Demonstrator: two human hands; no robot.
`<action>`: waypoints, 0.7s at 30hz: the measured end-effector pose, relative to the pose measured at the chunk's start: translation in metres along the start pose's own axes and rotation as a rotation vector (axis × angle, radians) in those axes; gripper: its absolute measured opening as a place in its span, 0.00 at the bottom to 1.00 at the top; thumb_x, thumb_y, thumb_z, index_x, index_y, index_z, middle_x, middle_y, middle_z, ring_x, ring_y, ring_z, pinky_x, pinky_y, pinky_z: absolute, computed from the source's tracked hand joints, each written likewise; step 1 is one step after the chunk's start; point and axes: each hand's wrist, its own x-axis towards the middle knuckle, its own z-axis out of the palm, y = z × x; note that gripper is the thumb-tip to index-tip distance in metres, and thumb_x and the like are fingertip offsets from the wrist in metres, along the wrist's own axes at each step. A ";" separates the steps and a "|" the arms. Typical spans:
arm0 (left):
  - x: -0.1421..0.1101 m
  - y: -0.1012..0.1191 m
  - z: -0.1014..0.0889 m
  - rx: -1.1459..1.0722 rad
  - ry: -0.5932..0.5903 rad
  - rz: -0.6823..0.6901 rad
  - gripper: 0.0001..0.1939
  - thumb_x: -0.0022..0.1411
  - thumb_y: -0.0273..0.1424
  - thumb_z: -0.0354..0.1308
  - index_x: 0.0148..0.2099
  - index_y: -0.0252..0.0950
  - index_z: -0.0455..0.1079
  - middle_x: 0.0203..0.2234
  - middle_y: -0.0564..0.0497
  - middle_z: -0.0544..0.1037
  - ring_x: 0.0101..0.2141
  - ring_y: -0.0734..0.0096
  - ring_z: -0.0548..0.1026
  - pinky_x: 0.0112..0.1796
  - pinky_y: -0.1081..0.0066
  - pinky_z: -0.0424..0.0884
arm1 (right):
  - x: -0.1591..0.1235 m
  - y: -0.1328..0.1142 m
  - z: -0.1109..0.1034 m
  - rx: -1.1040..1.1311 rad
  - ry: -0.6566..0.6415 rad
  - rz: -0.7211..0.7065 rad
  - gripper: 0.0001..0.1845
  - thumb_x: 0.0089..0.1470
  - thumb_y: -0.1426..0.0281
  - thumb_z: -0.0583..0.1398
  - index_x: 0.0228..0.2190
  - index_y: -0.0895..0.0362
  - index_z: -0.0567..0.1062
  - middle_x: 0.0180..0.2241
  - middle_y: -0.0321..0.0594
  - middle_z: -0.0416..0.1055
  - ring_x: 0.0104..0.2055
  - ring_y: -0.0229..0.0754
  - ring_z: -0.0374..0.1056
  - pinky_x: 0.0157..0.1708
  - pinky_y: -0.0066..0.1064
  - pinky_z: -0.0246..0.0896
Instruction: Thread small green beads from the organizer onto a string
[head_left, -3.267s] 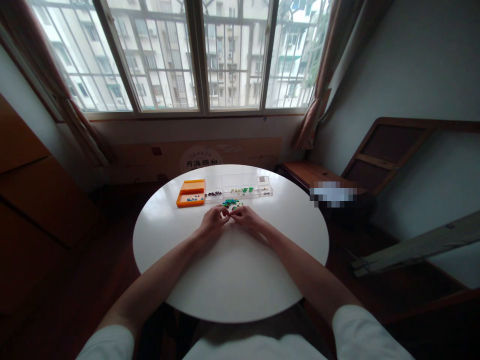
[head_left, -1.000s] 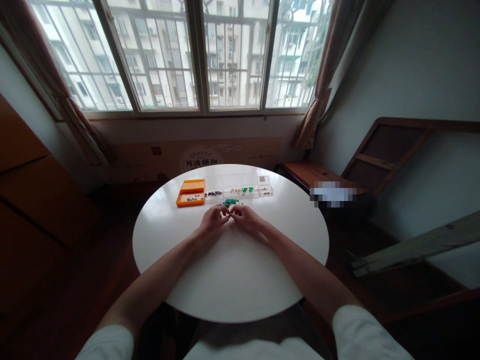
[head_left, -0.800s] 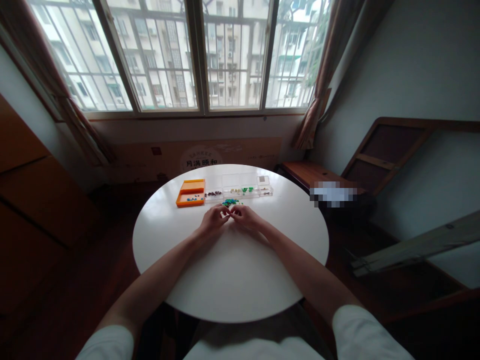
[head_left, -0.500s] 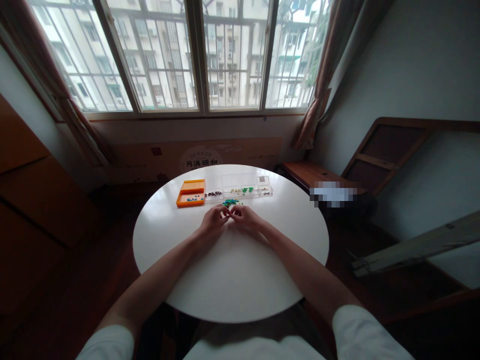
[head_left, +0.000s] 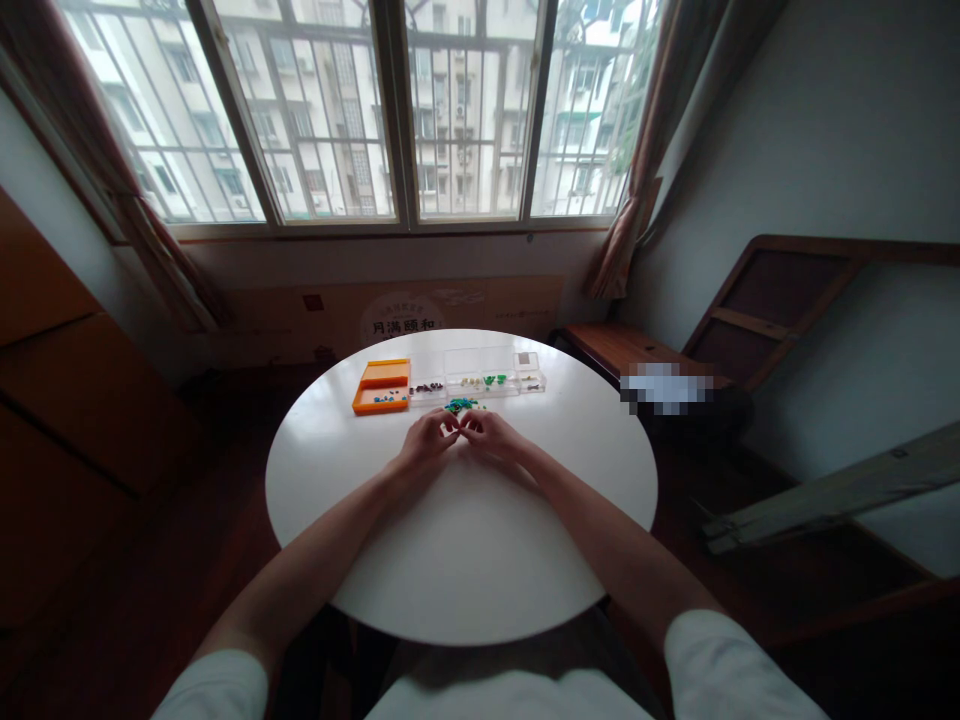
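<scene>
My left hand (head_left: 426, 441) and my right hand (head_left: 491, 435) rest side by side on the round white table (head_left: 457, 540), fingertips pinched together and almost touching. What they pinch is too small to make out. Just beyond them lies a small heap of green and blue beads (head_left: 460, 405). Behind the heap stands a clear divided box (head_left: 480, 372) holding dark, pale and green beads. An orange tray (head_left: 382, 387) with several blue beads sits to its left.
A wide barred window (head_left: 390, 110) fills the far wall, with curtains at both sides. A low wooden bench (head_left: 622, 347) and a leaning wooden frame (head_left: 780, 300) stand to the right. A wooden plank (head_left: 832, 490) lies at the right. Wooden furniture (head_left: 60, 400) is at the left.
Nothing large has moved. The two hands stay pinched together at the same spot, with only slight finger shifts.
</scene>
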 end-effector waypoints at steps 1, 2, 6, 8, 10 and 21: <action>0.000 0.000 0.000 0.006 0.004 0.000 0.05 0.54 0.32 0.58 0.33 0.36 0.73 0.31 0.53 0.75 0.25 0.76 0.71 0.27 0.77 0.64 | 0.000 0.000 0.000 0.006 0.000 0.001 0.08 0.51 0.70 0.58 0.31 0.61 0.74 0.24 0.37 0.70 0.25 0.34 0.62 0.25 0.24 0.53; 0.000 0.000 0.000 0.011 0.006 0.000 0.05 0.54 0.32 0.58 0.33 0.36 0.73 0.31 0.53 0.75 0.25 0.76 0.71 0.27 0.77 0.64 | 0.000 0.001 0.000 0.012 0.000 0.003 0.08 0.51 0.69 0.58 0.31 0.61 0.74 0.23 0.37 0.70 0.24 0.34 0.62 0.24 0.24 0.53; 0.000 -0.001 0.001 0.014 0.006 0.000 0.04 0.53 0.29 0.58 0.33 0.37 0.72 0.30 0.54 0.75 0.25 0.77 0.71 0.27 0.77 0.63 | 0.000 0.002 0.000 0.021 0.000 -0.008 0.08 0.51 0.69 0.58 0.31 0.61 0.74 0.24 0.37 0.70 0.25 0.34 0.63 0.25 0.24 0.54; 0.000 -0.002 0.001 0.012 0.003 -0.001 0.04 0.53 0.29 0.58 0.33 0.37 0.72 0.31 0.53 0.75 0.25 0.77 0.71 0.26 0.77 0.63 | 0.000 0.002 0.000 0.022 -0.003 -0.009 0.08 0.51 0.69 0.58 0.31 0.61 0.74 0.24 0.37 0.70 0.25 0.34 0.63 0.26 0.24 0.55; 0.000 -0.002 0.001 0.012 0.005 -0.002 0.04 0.53 0.29 0.58 0.33 0.36 0.72 0.30 0.53 0.75 0.25 0.77 0.71 0.26 0.77 0.63 | 0.000 0.002 0.000 0.029 -0.007 -0.004 0.09 0.52 0.69 0.58 0.32 0.61 0.74 0.24 0.37 0.70 0.25 0.35 0.64 0.25 0.24 0.55; -0.001 0.002 -0.001 0.030 0.006 -0.033 0.05 0.54 0.32 0.57 0.32 0.37 0.72 0.31 0.53 0.76 0.26 0.75 0.71 0.27 0.77 0.63 | -0.001 0.003 0.000 0.030 -0.012 0.000 0.09 0.53 0.67 0.58 0.32 0.60 0.74 0.24 0.37 0.69 0.25 0.35 0.64 0.26 0.25 0.56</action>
